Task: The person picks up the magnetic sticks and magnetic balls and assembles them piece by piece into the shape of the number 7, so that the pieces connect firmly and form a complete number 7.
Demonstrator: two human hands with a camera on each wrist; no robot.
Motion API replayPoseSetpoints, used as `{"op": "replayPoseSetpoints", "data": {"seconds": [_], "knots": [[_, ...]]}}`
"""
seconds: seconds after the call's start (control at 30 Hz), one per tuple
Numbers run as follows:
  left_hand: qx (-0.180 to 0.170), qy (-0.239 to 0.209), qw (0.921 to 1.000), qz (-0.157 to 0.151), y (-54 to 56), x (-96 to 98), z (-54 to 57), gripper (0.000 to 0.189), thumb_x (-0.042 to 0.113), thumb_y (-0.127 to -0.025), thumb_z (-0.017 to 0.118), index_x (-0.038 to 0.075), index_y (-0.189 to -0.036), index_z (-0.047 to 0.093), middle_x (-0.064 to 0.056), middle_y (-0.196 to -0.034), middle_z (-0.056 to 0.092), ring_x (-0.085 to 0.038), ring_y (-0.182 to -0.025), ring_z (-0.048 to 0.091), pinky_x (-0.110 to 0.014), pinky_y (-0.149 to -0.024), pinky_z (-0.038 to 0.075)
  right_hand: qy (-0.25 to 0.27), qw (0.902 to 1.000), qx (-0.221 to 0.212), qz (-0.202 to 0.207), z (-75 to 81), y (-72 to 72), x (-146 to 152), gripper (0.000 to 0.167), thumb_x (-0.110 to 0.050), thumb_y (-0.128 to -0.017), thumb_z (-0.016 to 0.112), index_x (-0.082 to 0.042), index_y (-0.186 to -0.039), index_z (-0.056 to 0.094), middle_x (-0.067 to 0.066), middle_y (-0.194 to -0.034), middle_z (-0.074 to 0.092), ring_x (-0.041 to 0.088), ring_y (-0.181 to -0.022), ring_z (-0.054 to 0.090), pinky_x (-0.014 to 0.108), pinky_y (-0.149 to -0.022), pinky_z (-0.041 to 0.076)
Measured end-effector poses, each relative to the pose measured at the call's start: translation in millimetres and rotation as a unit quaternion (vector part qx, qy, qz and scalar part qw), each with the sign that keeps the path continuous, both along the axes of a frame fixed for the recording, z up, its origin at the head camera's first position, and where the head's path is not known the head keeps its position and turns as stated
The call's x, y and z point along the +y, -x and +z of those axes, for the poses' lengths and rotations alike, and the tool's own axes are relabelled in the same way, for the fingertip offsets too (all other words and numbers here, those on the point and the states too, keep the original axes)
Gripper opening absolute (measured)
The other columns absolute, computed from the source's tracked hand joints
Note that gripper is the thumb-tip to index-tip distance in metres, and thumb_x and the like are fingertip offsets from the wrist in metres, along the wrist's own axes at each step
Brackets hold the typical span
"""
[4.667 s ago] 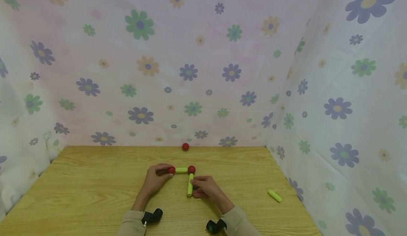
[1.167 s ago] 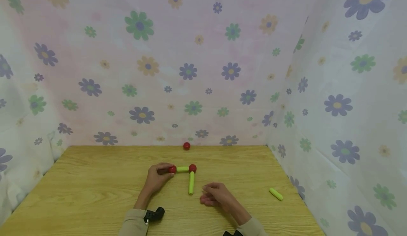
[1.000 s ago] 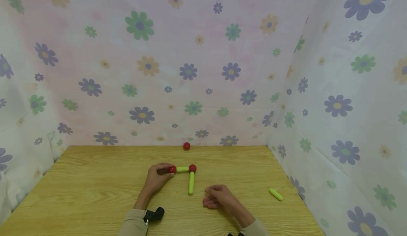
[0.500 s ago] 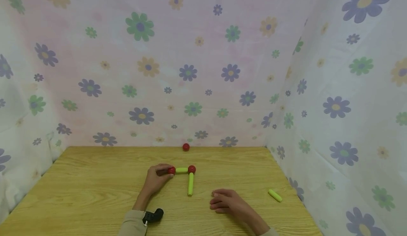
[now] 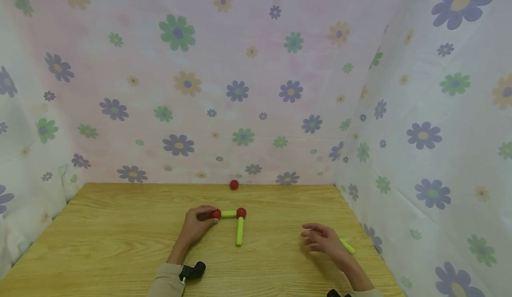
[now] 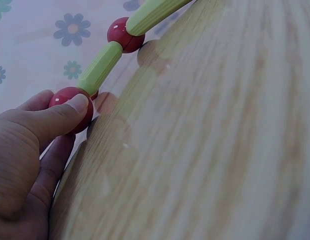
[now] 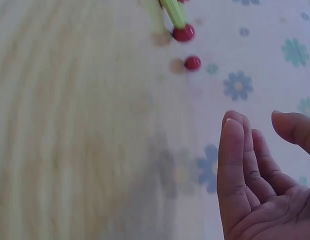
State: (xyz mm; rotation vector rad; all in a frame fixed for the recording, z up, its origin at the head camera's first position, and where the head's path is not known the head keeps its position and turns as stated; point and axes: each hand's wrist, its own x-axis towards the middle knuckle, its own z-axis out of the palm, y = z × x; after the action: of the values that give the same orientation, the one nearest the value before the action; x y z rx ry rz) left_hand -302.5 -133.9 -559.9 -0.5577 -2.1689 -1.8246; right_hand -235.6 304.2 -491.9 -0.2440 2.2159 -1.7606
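My left hand (image 5: 197,226) pinches a red ball (image 5: 216,214) between thumb and fingers, as the left wrist view also shows. A short yellow-green rod (image 5: 229,214) joins that ball to a second red ball (image 5: 241,213). From the second ball a longer yellow-green rod (image 5: 239,232) runs toward me, making a right-angled corner on the table. Off to the right, my right hand (image 5: 326,241) hovers with fingers spread and nothing in it. Just beyond its knuckles lies a loose yellow-green rod (image 5: 347,246), partly hidden by the hand.
A third red ball (image 5: 234,184) sits alone at the table's back edge. The wood-grain table (image 5: 120,234) is bordered by a flower-printed curtain (image 5: 256,110) at the back and sides. Black camera mounts are strapped at both wrists.
My right hand has let go of the longer rod and moved right, toward the loose rod, its fingers spreading. The left hand has stayed on its ball.
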Motion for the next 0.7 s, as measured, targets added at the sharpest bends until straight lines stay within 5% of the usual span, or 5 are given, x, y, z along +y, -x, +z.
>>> {"op": "replayPoseSetpoints", "data": {"seconds": [0.2, 0.47, 0.57, 0.7], "knots": [[-0.002, -0.002, 1.0, 0.0, 0.1, 0.4, 0.0, 0.03, -0.001, -0.085, 0.079, -0.004, -0.114, 0.074, -0.024, -0.115, 0.07, -0.041, -0.104, 0.07, -0.039, -0.089, 0.06, -0.058, 0.992, 0.057, -0.097, 4.7, 7.4, 37, 0.052, -0.021, -0.107, 0.056, 0.013, -0.144, 0.044, 0.027, -0.126, 0.064, 0.028, -0.104, 0.069, 0.037, -0.089, 0.06], [-0.005, 0.002, 1.0, 0.0, -0.8, 0.4, -0.6, 0.03, -0.001, -0.085, 0.079, -0.005, -0.114, 0.074, -0.025, -0.115, 0.07, -0.042, -0.104, 0.07, -0.04, -0.089, 0.06, -0.182, 0.9565, 0.118, -0.195, -3.8, 6.6, 72, 0.039, -0.012, -0.104, 0.06, 0.012, -0.134, 0.056, 0.025, -0.117, 0.069, 0.02, -0.097, 0.07, 0.03, -0.083, 0.059], [-0.001, 0.002, 1.0, -0.003, -1.2, 0.2, 0.2, 0.03, 0.0, -0.086, 0.079, -0.005, -0.115, 0.074, -0.025, -0.115, 0.07, -0.042, -0.104, 0.07, -0.04, -0.089, 0.06, -0.221, 0.9521, 0.101, -0.185, -1.6, 5.1, 83, 0.038, -0.012, -0.104, 0.059, 0.014, -0.132, 0.058, 0.026, -0.118, 0.068, 0.025, -0.102, 0.069, 0.031, -0.083, 0.059], [0.006, 0.001, 1.0, -0.003, -2.0, 0.1, 0.7, 0.03, -0.001, -0.086, 0.078, -0.006, -0.116, 0.073, -0.026, -0.116, 0.069, -0.042, -0.104, 0.069, -0.04, -0.089, 0.06, -0.251, 0.9584, 0.06, -0.122, 2.6, 2.6, 95, 0.04, -0.013, -0.104, 0.059, 0.017, -0.131, 0.056, 0.03, -0.125, 0.064, 0.035, -0.109, 0.065, 0.037, -0.085, 0.058]]}}
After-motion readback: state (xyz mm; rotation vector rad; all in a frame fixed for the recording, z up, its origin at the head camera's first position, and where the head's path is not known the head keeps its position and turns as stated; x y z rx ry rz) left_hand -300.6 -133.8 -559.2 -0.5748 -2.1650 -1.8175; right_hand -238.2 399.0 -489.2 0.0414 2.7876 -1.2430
